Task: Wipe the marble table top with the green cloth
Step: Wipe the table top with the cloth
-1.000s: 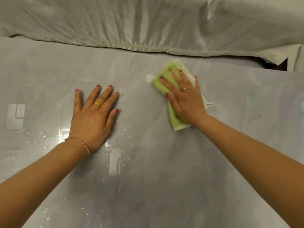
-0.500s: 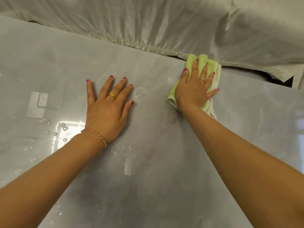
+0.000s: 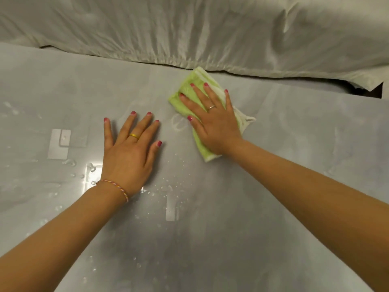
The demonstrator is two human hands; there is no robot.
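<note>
The folded green cloth (image 3: 186,89) lies on the grey marble table top (image 3: 294,127), just short of its far edge. My right hand (image 3: 212,119) presses flat on the cloth with straight, spread fingers and covers most of it. My left hand (image 3: 128,148) rests palm down on the bare marble to the left of the cloth, fingers spread, holding nothing. Water droplets (image 3: 168,186) dot the surface near my left wrist.
A wrinkled pale sheet (image 3: 189,32) hangs along the table's far edge, just beyond the cloth. A dark gap (image 3: 370,93) shows at the far right between sheet and table. Bright reflections (image 3: 59,144) lie on the wet marble at the left.
My right hand has slid the cloth back from the far edge toward me and turned it leftward. My left hand stays planted on the marble.
</note>
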